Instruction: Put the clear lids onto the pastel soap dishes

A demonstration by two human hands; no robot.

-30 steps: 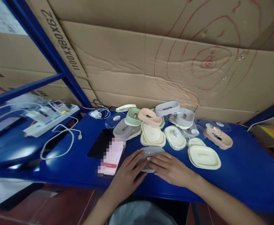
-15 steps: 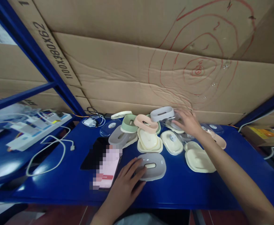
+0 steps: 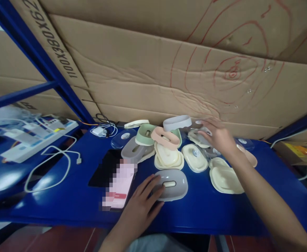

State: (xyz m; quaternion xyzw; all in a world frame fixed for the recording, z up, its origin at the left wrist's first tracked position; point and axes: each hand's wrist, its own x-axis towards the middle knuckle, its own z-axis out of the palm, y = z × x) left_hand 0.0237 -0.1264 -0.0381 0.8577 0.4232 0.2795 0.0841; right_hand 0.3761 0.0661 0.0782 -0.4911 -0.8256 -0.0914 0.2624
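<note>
My left hand (image 3: pixel 145 199) lies palm down with spread fingers on the left side of a grey oval plastic piece (image 3: pixel 178 190), which has a cream bar in its central slot. At the back of the table, my right hand (image 3: pixel 219 136) has its thumb and fingers closed around the edge of a clear plastic lid (image 3: pixel 201 126) with a white sticker. Left of that hand, a pale grey oval ring-shaped piece (image 3: pixel 177 123) rests on the pile. Below the hand lies a cream lid (image 3: pixel 195 158) with a round label.
Pink (image 3: pixel 166 140), green (image 3: pixel 144 135) and cream pieces (image 3: pixel 169 163) are piled mid-table. More cream trays (image 3: pixel 225 180) lie to the right. A lit phone (image 3: pixel 120 185) is beside my left hand. A power strip (image 3: pixel 38 140) and white cable (image 3: pixel 66 168) occupy the left; cardboard (image 3: pixel 129 70) stands behind.
My right hand has shifted slightly right, and the clear lid at its fingertips has moved with it. The pale grey ring sits tilted differently. My left hand stays on the grey piece.
</note>
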